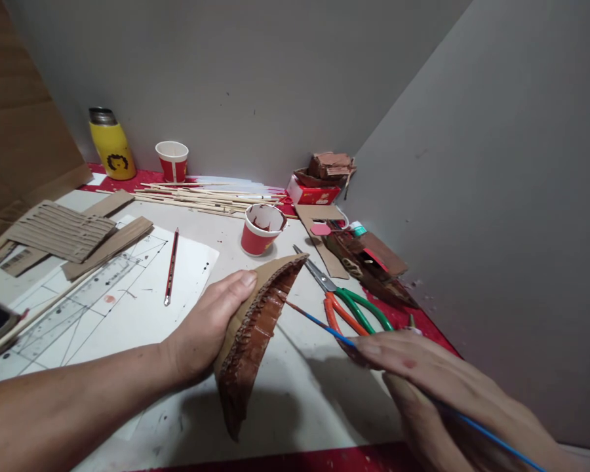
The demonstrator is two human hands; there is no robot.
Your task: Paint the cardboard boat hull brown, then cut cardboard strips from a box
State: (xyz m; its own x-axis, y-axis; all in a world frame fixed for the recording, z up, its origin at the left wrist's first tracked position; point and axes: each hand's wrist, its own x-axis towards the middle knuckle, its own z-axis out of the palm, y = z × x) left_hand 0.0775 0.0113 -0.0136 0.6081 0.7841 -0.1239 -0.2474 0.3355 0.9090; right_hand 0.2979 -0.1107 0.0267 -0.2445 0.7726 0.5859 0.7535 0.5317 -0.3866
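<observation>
My left hand (209, 328) grips a curved, boat-shaped cardboard piece (255, 334), tilted up above the table, thumb on its bare tan side. Its ribbed inner face carries wet-looking brown paint. In my right hand (423, 387) is a thin blue paintbrush (319, 321), its tip touching or very close to the painted edge. Behind the piece stands a red and white paper cup (261, 229) with brown paint smeared inside its rim. Scissors (344, 295) with orange and green handles lie just beyond the brush, blades partly apart.
At left lie cardboard strips (63, 229), a clear ruler (93, 295) and a pencil (172, 265) on drawn-on paper. Wooden sticks (201, 198), another paper cup (172, 160) and a yellow bottle (112, 147) line the back. Brown cardboard boat models (368, 262) sit at right beside the grey wall.
</observation>
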